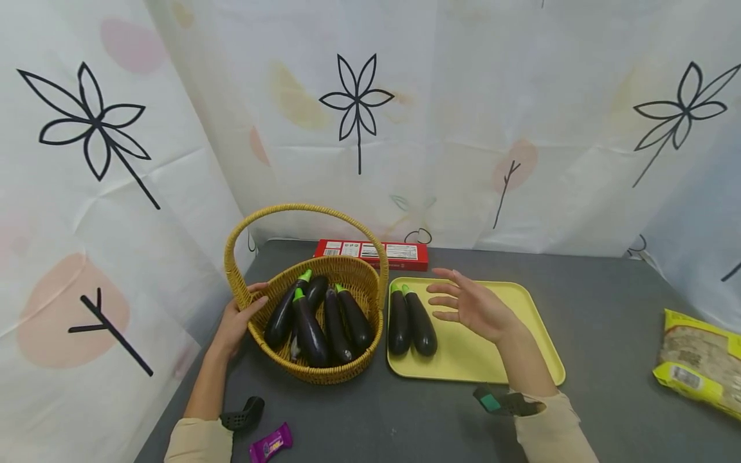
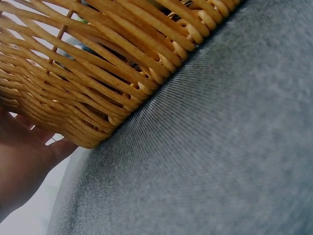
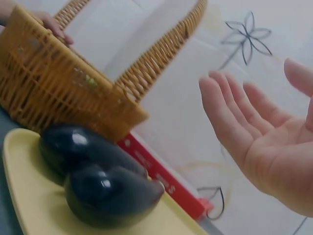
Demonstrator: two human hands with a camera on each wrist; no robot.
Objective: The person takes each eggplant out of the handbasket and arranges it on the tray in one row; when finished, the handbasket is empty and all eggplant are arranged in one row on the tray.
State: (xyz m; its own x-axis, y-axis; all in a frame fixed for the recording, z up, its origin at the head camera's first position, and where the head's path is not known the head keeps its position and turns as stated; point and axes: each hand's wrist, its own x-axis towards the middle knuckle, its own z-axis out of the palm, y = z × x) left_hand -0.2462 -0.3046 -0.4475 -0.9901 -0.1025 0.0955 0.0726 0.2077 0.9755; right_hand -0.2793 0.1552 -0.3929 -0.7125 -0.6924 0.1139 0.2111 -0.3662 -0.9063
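At the left stands a wicker basket point(image 1: 347, 267) with a tall arched handle, holding several dark eggplants point(image 1: 309, 331) with green stem ends. My left hand point(image 1: 234, 325) grips the basket's left rim by the foot of the handle, with the thumb over the rim. In the left wrist view, that hand point(image 2: 29, 152) shows beside the woven wall. Two more eggplants point(image 1: 420, 325) lie side by side at the left end of a yellow tray point(image 1: 480, 360). Over the tray, my right hand point(image 1: 477, 308) hovers with fingers spread and nothing in it.
A red box point(image 1: 405, 254) lies behind the basket and tray, by the white patterned curtain point(image 1: 463, 161). Near the left forearm is a small purple packet point(image 1: 271, 442). A yellow bag point(image 1: 697, 360) sits at the far right of the grey table point(image 1: 602, 308).
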